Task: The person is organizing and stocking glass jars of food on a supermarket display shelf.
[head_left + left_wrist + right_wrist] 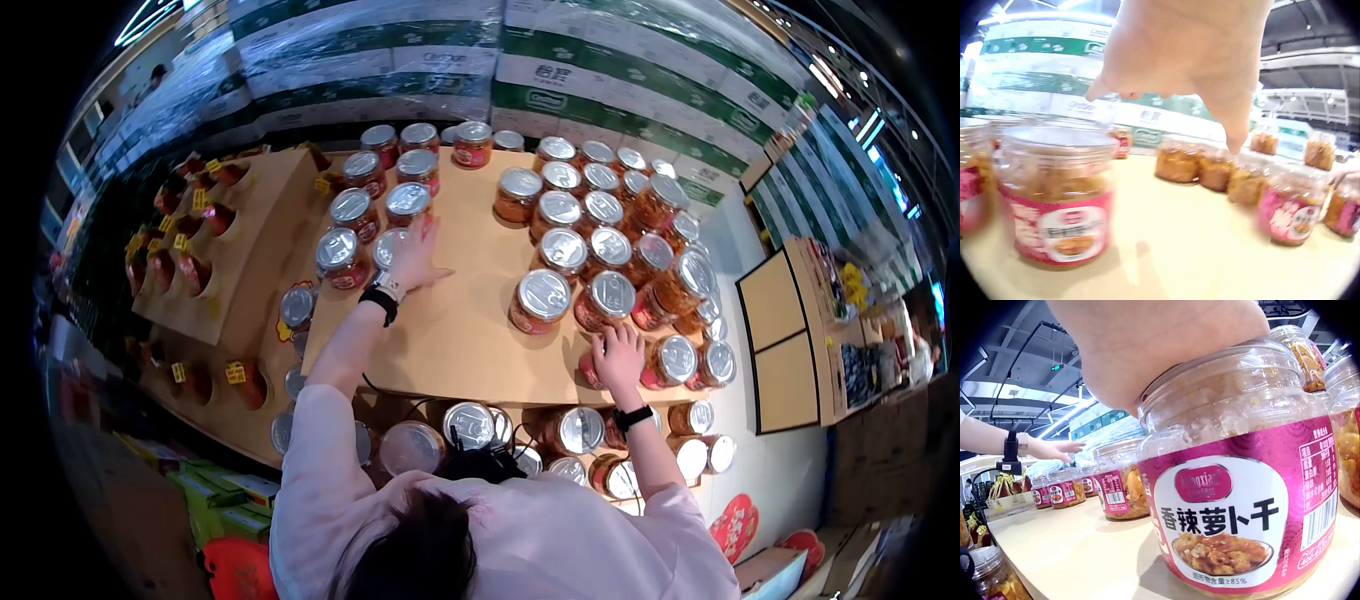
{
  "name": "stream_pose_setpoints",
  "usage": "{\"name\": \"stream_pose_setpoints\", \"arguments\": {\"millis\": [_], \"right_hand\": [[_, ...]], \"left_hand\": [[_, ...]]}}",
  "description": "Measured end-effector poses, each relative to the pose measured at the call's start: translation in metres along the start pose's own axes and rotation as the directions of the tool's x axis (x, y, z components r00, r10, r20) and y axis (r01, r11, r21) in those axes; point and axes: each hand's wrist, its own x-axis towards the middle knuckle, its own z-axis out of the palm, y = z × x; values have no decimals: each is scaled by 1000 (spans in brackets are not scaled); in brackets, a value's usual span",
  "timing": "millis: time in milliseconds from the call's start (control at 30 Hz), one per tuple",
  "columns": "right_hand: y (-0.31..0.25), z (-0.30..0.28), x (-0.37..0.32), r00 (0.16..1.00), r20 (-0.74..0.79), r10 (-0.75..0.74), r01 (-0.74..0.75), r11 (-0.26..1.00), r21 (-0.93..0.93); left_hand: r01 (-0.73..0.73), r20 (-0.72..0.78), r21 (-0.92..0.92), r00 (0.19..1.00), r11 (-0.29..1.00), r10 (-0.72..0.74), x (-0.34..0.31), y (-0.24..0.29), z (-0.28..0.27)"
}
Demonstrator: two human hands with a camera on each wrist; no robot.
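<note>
My left hand (412, 262) hovers over the left part of the wooden tabletop with its fingers spread. It is beside and partly over a silver-lidded jar (386, 246) in the left group. The left wrist view shows this hand (1185, 50) holding nothing, with a pink-labelled jar (1060, 212) standing below and to its left. At the table's front right, my right hand (620, 355) grips the top of a jar of pickled radish (1222, 506) from above. The hand hides most of that jar's lid; its pink label faces the right wrist camera.
More jars (560, 248) stand in rows along the table's right side. Below the front edge, a lower shelf holds several jars (580, 430). A stepped wooden stand (270, 230) with dark red items is at the left. Wrapped cartons (560, 70) rise behind.
</note>
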Motion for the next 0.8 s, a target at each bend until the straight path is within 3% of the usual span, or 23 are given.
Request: {"name": "stream_pose_setpoints", "arguments": {"millis": [67,133,233,333,400,467,667,733,800], "right_hand": [[-1,-1,0,1000,-4,10,-10,1000,-7],[-1,-3,-1,1000,7,22,-22,1000,17],[-2,-7,-1,997,55,46,-50,996,75],[13,-3,1,990,128,60,-89,967,237],[30,10,0,986,157,53,-110,917,384],[39,10,3,969,236,70,-190,823,536],[54,16,18,877,478,54,-451,442,776],[55,17,19,877,479,47,-451,427,784],[47,0,18,893,448,35,-366,637,679]], "left_hand": [[-213,-88,-217,976,953,198,6,36,18],[-393,-28,-241,917,887,399,6,90,28],[-413,49,-299,894,860,446,-7,160,31],[-318,160,-275,915,907,369,5,187,35],[-269,69,-238,954,934,292,12,184,50],[-302,62,-259,943,917,328,15,176,57],[-171,353,-47,919,984,177,17,164,38],[-119,404,13,909,993,104,9,148,25],[-71,447,62,894,996,35,-3,121,16]]}}
